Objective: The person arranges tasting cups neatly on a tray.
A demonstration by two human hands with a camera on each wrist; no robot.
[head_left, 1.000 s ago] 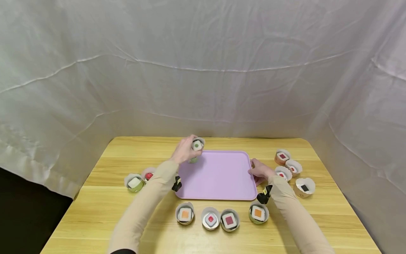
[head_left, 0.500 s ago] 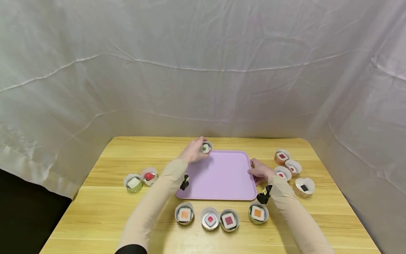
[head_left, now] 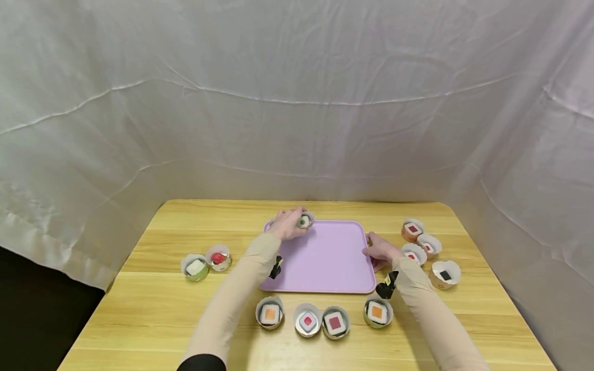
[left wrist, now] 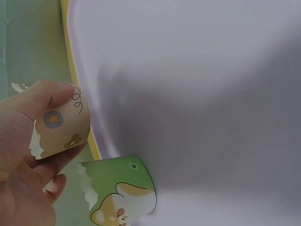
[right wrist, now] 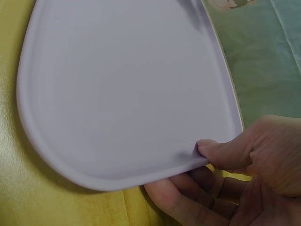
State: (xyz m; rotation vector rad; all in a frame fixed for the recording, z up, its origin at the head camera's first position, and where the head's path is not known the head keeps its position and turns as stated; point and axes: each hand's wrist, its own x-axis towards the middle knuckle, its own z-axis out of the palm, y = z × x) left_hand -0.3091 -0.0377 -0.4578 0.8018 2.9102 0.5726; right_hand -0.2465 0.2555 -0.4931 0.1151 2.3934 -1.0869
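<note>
Head view, left hand: the left hand (head_left: 286, 224) reaches over the far-left part of the tray, back of hand toward the camera.
Left fingers: thumb and fingers grip the peach cup (left wrist: 66, 128) from either side, thumb on its printed wall.
Peach cup: at the far rim of the tray, with a white, green-centred piece (head_left: 304, 221) inside; whether its base touches the tray is hard to make out.
Green cup: in the left wrist view, the green cup (left wrist: 120, 186) stands just beside it, by the tray's far-left corner.
Tray: the purple tray (head_left: 325, 263) lies mid-table.
Right hand: the right hand (head_left: 381, 248) pinches the tray's right edge, thumb over the rim, fingers below.
Front row: an orange-centred cup (head_left: 277, 300), a silvery cup (head_left: 308, 334), a maroon-centred cup (head_left: 339, 309) and a light-green cup (head_left: 377, 325) stand before the tray.
Left pair: a white-filled cup (head_left: 199, 276) and a red-filled cup (head_left: 224, 267).
Right group: four paper cups, the nearest a black-centred cup (head_left: 444, 284).
Surroundings: wooden table (head_left: 158, 330), pale curtain (head_left: 325, 103) behind.
</note>
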